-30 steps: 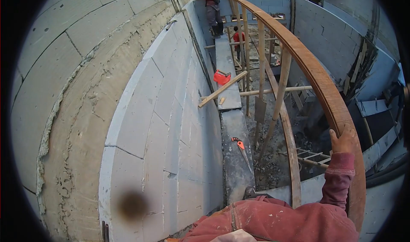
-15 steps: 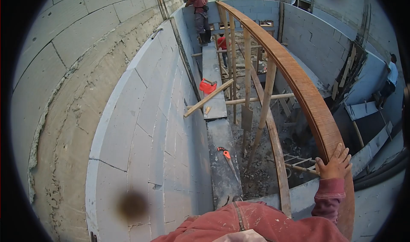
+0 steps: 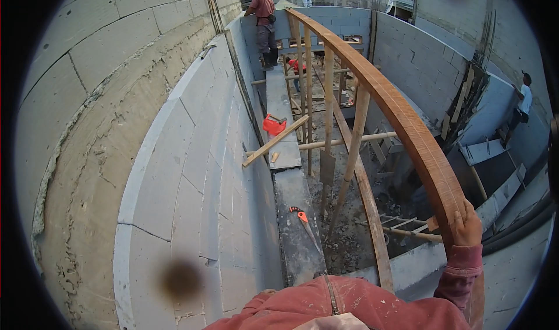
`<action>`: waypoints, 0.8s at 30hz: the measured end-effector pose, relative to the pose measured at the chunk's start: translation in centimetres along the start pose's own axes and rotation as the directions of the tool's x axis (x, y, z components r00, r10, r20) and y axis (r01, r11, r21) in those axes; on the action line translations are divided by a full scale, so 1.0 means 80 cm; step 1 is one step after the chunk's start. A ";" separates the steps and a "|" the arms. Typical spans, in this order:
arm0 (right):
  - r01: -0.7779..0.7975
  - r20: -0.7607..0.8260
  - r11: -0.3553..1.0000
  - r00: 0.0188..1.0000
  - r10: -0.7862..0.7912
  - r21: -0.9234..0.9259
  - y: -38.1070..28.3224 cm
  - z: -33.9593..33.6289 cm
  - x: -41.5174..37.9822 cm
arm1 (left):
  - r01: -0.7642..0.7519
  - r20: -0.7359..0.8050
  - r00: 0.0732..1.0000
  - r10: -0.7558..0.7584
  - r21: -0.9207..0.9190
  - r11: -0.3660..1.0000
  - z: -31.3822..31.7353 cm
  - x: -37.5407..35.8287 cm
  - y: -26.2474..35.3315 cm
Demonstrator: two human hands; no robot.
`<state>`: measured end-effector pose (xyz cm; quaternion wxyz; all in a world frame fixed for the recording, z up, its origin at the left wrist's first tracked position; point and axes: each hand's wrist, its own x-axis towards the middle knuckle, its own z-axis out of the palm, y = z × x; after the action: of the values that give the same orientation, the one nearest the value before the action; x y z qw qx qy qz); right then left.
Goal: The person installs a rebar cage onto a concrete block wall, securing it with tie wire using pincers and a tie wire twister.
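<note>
My right hand [image 3: 467, 225] grips the edge of a long reddish-brown wooden beam [image 3: 396, 108], its fingers curled over the top face near the close end. The beam runs from beside me away to the far wall and looks bowed in this wide lens. Upright round poles [image 3: 353, 149] stand under it. On the grey ledge [image 3: 288, 193] in front of me lies a handsaw [image 3: 303, 219] with an orange and black handle. My left hand is out of view, below the red jacket [image 3: 343, 301].
A grey block wall [image 3: 192, 173] flanks the left. Farther along the ledge are a red bag-like item [image 3: 273, 125], a slanting wood strip [image 3: 279, 139] and a standing person [image 3: 265, 30]. Another person [image 3: 521, 106] is at right. Rubble [image 3: 343, 242] lies deep below.
My right hand has gone from lying spread on the beam to curling round its edge. The view has shifted slightly. The far person in red below has bent over.
</note>
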<state>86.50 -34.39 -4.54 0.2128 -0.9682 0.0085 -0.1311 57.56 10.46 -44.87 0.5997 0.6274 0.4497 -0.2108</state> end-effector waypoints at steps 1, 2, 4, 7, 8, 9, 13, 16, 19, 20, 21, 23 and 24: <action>0.058 -0.068 0.998 0.996 -0.060 -0.026 -0.008 -0.012 -0.011 | 0.005 -0.009 1.000 -0.005 -0.002 1.000 -0.003 -0.003 -0.003; 0.115 -0.133 0.992 0.984 -0.122 -0.057 -0.017 -0.025 -0.020 | 0.012 -0.021 1.000 -0.012 -0.008 1.000 -0.010 -0.005 -0.003; -0.014 -0.116 0.996 0.993 0.003 -0.089 -0.033 -0.050 -0.031 | 0.029 -0.040 0.999 -0.030 -0.015 0.999 -0.022 -0.007 -0.005; -0.215 -0.128 0.944 0.974 0.188 -0.248 -0.034 -0.059 -0.047 | 0.068 -0.051 0.996 -0.069 -0.018 0.998 -0.038 -0.017 -0.019; -0.222 -0.089 0.934 0.975 0.206 -0.278 -0.029 -0.059 -0.055 | 0.081 -0.050 0.995 -0.082 -0.024 0.996 -0.043 -0.016 -0.033; -0.229 -0.052 0.924 0.973 0.224 -0.308 -0.023 -0.059 -0.065 | 0.096 -0.037 0.995 -0.097 -0.037 0.995 -0.045 -0.011 -0.048; -0.247 0.094 0.880 0.946 0.310 -0.406 -0.036 -0.066 -0.086 | 0.163 0.048 0.986 -0.160 -0.080 0.983 -0.047 0.004 -0.088; -0.187 -0.082 0.947 0.982 0.171 -0.261 -0.008 -0.046 -0.102 | 0.184 0.103 0.979 -0.176 -0.070 0.981 -0.047 0.010 -0.095; -0.182 -0.144 0.956 0.978 0.151 -0.232 0.007 -0.031 -0.109 | 0.173 0.132 0.978 -0.164 -0.061 0.983 -0.052 0.017 -0.091; -0.161 -0.174 0.955 0.977 0.119 -0.250 0.012 -0.028 -0.111 | 0.169 0.130 0.979 -0.160 -0.064 0.984 -0.056 0.019 -0.090; -0.176 -0.176 0.950 0.975 0.133 -0.259 0.007 -0.030 -0.113 | 0.161 0.122 0.981 -0.152 -0.065 0.985 -0.059 0.023 -0.093; -0.206 -0.173 0.938 0.972 0.162 -0.279 -0.012 -0.034 -0.116 | 0.146 0.093 0.986 -0.138 -0.086 0.986 -0.077 0.024 -0.098; -0.204 -0.173 0.929 0.972 0.156 -0.307 -0.016 -0.035 -0.118 | 0.138 0.078 0.988 -0.131 -0.096 0.986 -0.087 0.023 -0.099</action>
<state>76.63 -33.69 -3.94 0.0612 -0.9729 0.1345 -0.1781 50.09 16.61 -49.47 0.6308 0.5566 0.4792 -0.2502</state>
